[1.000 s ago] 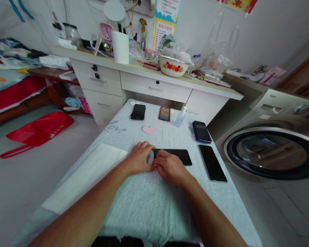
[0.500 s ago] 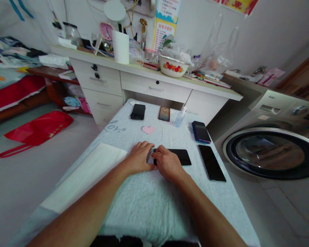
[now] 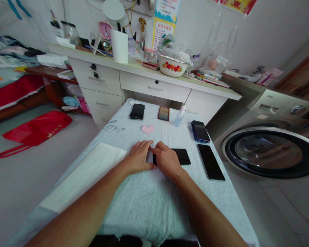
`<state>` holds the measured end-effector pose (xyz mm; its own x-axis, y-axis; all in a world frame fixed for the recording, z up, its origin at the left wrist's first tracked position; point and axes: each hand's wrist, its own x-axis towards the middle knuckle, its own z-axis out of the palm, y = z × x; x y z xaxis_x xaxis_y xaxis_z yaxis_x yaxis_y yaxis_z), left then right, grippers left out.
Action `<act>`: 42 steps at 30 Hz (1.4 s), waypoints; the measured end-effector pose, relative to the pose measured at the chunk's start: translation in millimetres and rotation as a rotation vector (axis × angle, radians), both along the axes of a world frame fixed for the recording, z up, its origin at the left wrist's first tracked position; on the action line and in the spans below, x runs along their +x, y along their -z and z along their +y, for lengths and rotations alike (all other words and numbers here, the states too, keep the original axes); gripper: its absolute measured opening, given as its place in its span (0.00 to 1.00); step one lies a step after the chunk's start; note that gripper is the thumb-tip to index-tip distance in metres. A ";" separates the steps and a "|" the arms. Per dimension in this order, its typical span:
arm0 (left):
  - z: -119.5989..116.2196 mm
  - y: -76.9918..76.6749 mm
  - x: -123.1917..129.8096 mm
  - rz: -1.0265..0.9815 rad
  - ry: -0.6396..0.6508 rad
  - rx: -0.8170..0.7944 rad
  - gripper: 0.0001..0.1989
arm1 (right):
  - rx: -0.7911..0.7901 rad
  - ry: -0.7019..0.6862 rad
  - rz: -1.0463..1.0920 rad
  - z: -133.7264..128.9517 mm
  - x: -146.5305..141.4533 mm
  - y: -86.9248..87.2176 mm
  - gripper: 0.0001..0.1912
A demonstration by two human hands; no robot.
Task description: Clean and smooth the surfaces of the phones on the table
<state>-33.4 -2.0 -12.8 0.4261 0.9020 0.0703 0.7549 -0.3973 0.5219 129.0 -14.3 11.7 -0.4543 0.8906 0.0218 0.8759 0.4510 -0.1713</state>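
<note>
A black smartphone (image 3: 182, 156) lies flat and sideways on the cloth-covered table. My left hand (image 3: 139, 157) is at its left end, with the thumb at the near edge and the fingers towards the far edge, gripping it there. Over the phone's left half, my right hand (image 3: 167, 158) has its fingers curled and pressed together near that same end. Whatever is between those fingertips is too small or hidden to make out. The phone's left part is mostly covered by my right hand.
Another black phone (image 3: 211, 162) lies at the right edge, below a purple-edged phone stack (image 3: 201, 131). Farther back are a dark phone (image 3: 137, 111), a brown-backed phone (image 3: 163, 113) and a clear spray bottle (image 3: 179, 117). White folded sheet (image 3: 84, 176) lies left. A washing machine (image 3: 270, 113) stands right.
My right fingertips have shifted slightly away from me at the phone's left end. My left hand holds almost the same place, and the whole view has shifted very slightly.
</note>
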 end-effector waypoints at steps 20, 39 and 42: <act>1.6 0.4 -3.3 0.035 0.061 0.035 0.35 | -0.001 0.153 -0.055 0.7 14.5 -5.2 0.16; 0.5 2.1 0.1 0.043 0.033 0.053 0.38 | 0.013 0.152 -0.022 1.1 19.9 -0.3 0.15; 0.1 0.4 1.1 0.040 0.032 0.051 0.37 | 0.015 0.152 -0.020 1.5 20.6 0.1 0.15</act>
